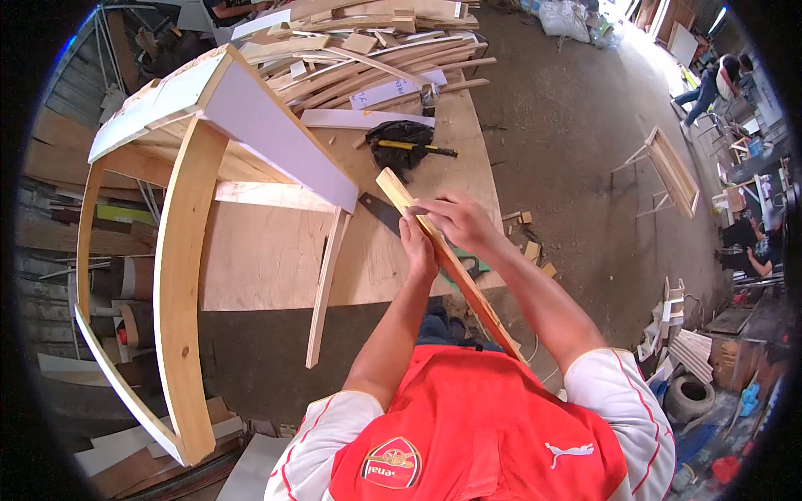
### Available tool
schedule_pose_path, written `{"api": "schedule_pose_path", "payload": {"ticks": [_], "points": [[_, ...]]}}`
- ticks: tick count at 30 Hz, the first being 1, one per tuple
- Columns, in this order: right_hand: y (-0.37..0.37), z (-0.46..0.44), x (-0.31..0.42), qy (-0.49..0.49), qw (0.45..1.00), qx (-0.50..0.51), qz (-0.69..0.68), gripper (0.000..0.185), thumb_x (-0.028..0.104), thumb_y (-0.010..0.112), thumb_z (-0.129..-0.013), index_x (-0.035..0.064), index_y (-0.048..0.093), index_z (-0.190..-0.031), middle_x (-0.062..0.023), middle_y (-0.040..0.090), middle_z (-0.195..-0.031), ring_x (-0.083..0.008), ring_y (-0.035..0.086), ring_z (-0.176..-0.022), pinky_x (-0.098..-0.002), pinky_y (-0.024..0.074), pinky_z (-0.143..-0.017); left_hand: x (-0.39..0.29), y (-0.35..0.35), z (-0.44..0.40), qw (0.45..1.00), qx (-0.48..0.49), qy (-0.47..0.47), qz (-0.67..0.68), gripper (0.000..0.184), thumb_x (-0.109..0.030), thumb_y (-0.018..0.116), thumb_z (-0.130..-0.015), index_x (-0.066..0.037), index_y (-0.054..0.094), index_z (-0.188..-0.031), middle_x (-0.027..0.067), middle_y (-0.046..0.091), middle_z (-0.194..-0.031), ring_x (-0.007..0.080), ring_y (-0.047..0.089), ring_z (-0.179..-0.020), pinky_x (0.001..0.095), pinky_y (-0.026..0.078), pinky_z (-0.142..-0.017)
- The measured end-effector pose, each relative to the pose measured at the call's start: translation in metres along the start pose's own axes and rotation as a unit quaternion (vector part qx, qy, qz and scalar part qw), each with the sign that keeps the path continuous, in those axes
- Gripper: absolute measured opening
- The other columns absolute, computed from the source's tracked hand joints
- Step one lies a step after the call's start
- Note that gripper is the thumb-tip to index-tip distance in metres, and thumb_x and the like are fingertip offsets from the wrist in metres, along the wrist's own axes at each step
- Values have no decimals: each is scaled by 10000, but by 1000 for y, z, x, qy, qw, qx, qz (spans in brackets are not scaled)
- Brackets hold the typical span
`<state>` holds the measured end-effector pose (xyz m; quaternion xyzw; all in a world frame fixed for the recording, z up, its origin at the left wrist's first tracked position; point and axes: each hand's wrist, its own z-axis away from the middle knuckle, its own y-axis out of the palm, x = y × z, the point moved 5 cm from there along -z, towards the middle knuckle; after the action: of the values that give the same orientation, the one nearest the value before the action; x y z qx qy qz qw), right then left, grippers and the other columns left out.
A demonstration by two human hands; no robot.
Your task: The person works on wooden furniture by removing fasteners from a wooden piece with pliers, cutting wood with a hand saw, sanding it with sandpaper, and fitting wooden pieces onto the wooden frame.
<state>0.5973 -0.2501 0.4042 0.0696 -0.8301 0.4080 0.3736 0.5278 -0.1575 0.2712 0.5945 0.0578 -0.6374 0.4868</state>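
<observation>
A long, narrow wooden strip (455, 265) slants from above the plywood table (259, 267) down to my right side. My left hand (417, 248) is wrapped round it from the left, near its upper part. Fingers of my right hand (458, 221) are bent together at the strip's upper face; whether they pinch something small is hidden. Below the strip, a handsaw (380, 213) with a green handle lies on the table. To the left stands a curved wooden frame (188, 250) with white panels.
Curved wood offcuts (368, 63) are piled at the table's far end. A black plastic bag (401, 138) with a yellow-black tool (426, 149) lies nearer. A slatted wooden piece on legs (671, 171) stands right; people (714, 83) are beyond.
</observation>
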Motion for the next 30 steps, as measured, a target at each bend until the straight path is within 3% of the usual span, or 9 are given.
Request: {"api": "schedule_pose_path", "payload": {"ticks": [3, 6, 10, 15, 18, 22, 25, 28, 30], "points": [[14, -39, -10, 22, 997, 62, 45, 323, 125, 642, -941, 222, 725, -1239, -114, 626, -1007, -311, 656, -864, -424, 530, -787, 1, 4, -18, 999, 4, -28, 27, 407, -498, 392, -1096, -127, 488, -1232, 25, 555, -1002, 134, 569, -903, 325, 512, -772], [32, -53, -61, 177, 981, 31, 73, 329, 159, 620, -952, 186, 706, -1268, -145, 658, -1220, -371, 645, -1080, -460, 539, -833, 6, -12, -33, 998, -26, -49, 9, 410, -502, 403, -1094, -112, 487, -1186, 19, 538, -1016, 129, 543, -937, 330, 491, -814], [73, -30, -118, 205, 979, -7, 8, 305, 74, 601, -943, 38, 650, -1242, -208, 675, -1141, -395, 666, -1044, -472, 533, -856, 33, -51, -56, 983, -152, -92, -43, 479, -539, 425, -1076, -92, 488, -1239, 48, 551, -1070, 166, 555, -962, 353, 502, -839], [126, 2, -172, 317, 938, 139, -3, 306, 51, 591, -927, -11, 589, -1227, -268, 666, -1159, -420, 653, -1091, -482, 517, -910, 58, -91, -74, 941, -292, -149, -79, 704, -554, 432, -1061, 23, 345, -1454, 229, 509, -1394, 348, 573, -1216, 457, 490, -1022], [142, -2, -183, 327, 928, 173, 37, 345, 66, 601, -924, 5, 572, -1262, -263, 669, -1157, -435, 644, -1099, -492, 509, -929, 70, -113, -84, 925, -320, -179, -102, 704, -551, 429, -1061, 33, 347, -1446, 241, 507, -1390, 359, 574, -1220, 460, 503, -1015], [151, -19, -173, 242, 968, 63, 4, 393, 157, 662, -908, 11, 583, -1265, -278, 659, -1181, -438, 627, -1132, -494, 499, -961, 64, -117, -87, 932, -322, -155, -66, 744, -557, 427, -1058, 83, 320, -1422, 261, 515, -1366, 372, 592, -1203, 471, 526, -1006], [140, -19, -155, 302, 929, 203, 69, 553, 260, 728, -862, 33, 544, -1332, -264, 652, -1222, -435, 621, -1149, -487, 503, -962, 75, -129, -96, 942, -302, -138, -43, 665, -502, 435, -1073, 73, 317, -1384, 249, 542, -1322, 354, 626, -1158, 458, 566, -956], [121, 13, -139, 250, 913, 321, -4, 700, 324, 763, -814, 79, 481, -1406, -247, 642, -1250, -434, 622, -1149, -489, 511, -950, 85, -124, -105, 952, -278, -127, -7, 614, -466, 441, -1080, 72, 322, -1351, 243, 553, -1298, 337, 644, -1120, 439, 587, -918], [94, 40, -122, 230, 920, 315, 27, 739, 296, 771, -776, 123, 464, -1425, -245, 645, -1239, -430, 629, -1139, -505, 518, -935, 91, -116, -110, 951, -278, -137, -5, 605, -457, 444, -1082, 74, 319, -1344, 241, 558, -1285, 329, 652, -1093, 433, 592, -906]]}}
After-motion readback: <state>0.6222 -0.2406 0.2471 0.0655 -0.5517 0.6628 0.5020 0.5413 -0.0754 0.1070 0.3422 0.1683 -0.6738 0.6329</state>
